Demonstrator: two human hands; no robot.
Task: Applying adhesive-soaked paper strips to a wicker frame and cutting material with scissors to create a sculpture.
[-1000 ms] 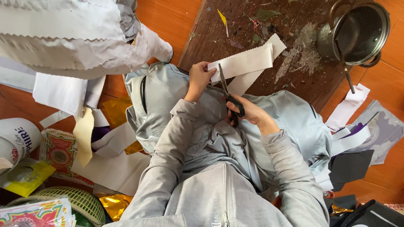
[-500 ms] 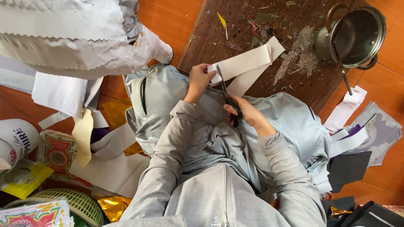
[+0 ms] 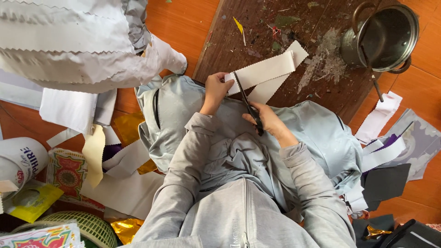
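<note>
A big heap of pale fabric with zigzag-cut edges [image 3: 78, 46] fills the upper left of the frame, lying on the orange floor [image 3: 183, 23]. A dark wooden board [image 3: 275, 27], scattered with scraps, takes the upper middle, and a steel pot [image 3: 386, 36] stands at the upper right. Across the middle lies a light blue-grey garment [image 3: 179, 115], draped over the person's lap.

Both arms in grey sleeves reach up from the bottom middle of the frame, bent at the elbows and meeting just above the centre. The left hand [image 3: 215, 92] is raised with its wrist bent, its fingers pinching the near end of a white fabric strip [image 3: 266, 71] with pinked edges; the strip runs from those fingers up and to the right over the dark board. The right hand [image 3: 268, 120] sits just right of centre, its fingers curled closed through the handles of the black scissors [image 3: 247, 103]. The blades point up and left, meeting the strip right beside the left hand's fingertips.

Loose white strips [image 3: 379, 117] lie at the right edge, a green basket [image 3: 92, 227] at the lower left
</note>
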